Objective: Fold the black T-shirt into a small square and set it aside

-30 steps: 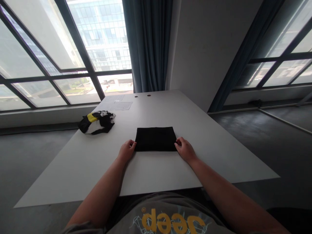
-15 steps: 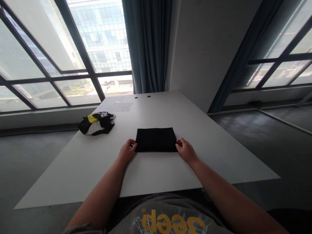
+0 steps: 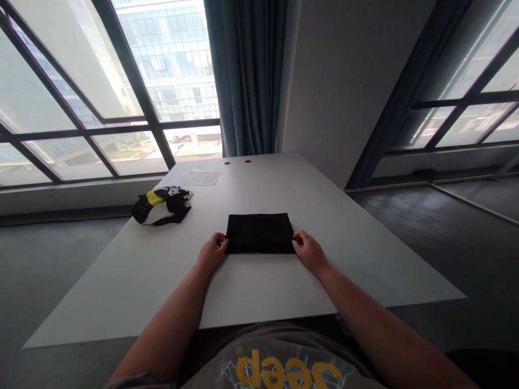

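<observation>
A black folded cloth (image 3: 259,232) lies flat as a neat rectangle in the middle of the white table (image 3: 259,292). My left hand (image 3: 211,250) pinches the cloth's near left corner with curled fingers. My right hand (image 3: 308,249) pinches its near right corner the same way. Both forearms reach in from the table's front edge.
A crumpled black, white and yellow garment (image 3: 162,204) sits at the table's left side. Sheets of paper (image 3: 199,177) lie at the far left, near two round holes (image 3: 237,161) in the tabletop. Windows and a blue curtain (image 3: 247,75) stand behind the table.
</observation>
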Available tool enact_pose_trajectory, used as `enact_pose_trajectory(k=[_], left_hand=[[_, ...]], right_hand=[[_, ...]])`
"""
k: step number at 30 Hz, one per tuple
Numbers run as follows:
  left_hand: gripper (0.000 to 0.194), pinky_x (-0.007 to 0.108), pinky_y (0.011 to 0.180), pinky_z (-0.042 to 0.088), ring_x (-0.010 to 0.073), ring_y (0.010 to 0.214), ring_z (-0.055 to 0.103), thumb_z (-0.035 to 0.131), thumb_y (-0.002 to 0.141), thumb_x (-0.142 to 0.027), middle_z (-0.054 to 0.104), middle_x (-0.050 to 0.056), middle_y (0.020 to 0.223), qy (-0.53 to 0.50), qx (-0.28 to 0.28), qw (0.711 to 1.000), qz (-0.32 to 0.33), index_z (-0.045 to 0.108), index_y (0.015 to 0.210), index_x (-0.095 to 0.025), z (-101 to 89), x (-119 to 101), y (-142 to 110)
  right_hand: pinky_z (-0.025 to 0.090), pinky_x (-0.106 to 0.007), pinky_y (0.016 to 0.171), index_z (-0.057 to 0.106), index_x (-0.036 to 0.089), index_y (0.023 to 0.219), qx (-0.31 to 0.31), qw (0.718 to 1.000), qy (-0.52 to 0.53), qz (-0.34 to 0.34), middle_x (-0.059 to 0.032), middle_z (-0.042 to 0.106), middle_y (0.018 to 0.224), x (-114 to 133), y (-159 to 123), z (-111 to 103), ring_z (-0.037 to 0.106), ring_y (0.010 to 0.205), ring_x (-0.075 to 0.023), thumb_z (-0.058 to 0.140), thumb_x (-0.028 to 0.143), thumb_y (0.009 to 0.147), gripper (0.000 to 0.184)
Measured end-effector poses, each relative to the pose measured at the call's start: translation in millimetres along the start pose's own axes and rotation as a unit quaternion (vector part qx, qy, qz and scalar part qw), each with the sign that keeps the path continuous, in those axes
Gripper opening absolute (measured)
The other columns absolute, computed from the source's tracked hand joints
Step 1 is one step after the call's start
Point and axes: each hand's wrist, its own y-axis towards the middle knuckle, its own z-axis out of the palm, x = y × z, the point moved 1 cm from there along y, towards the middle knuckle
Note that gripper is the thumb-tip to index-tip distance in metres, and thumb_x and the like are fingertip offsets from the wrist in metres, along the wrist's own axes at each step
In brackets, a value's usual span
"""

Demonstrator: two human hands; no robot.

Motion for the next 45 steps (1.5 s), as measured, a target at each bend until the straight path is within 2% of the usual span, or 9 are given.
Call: enact_pose_trajectory(k=[10,45], left_hand=[[0.023,0.029,0.07,0.047,0.0164,0.069,0.063,0.057,0.091,-0.043,0.071,0.0,0.085,-0.003,-0.001,1.0,-0.003,0.063,0.104,-0.024,-2.0,-3.4,-0.5],[0.021,0.029,0.071,0.047,0.0184,0.08,0.067,0.057,0.092,-0.041,0.072,0.001,0.087,-0.009,-0.007,1.0,0.006,0.062,0.104,-0.025,3.1,6.1,1.7]], right_hand=[[0.049,-0.037,0.079,0.059,0.024,0.095,0.001,1.0,0.0,0.0,-0.0049,0.066,0.084,-0.2,0.5,0.6,0.062,0.082,-0.024,0.053,0.035,0.087,0.015],[0.049,-0.037,0.08,0.059,0.024,0.094,0.006,1.0,-0.003,0.002,-0.0048,0.065,0.084,-0.3,0.3,1.2,0.062,0.083,-0.0238,0.053,0.034,0.087,0.014]])
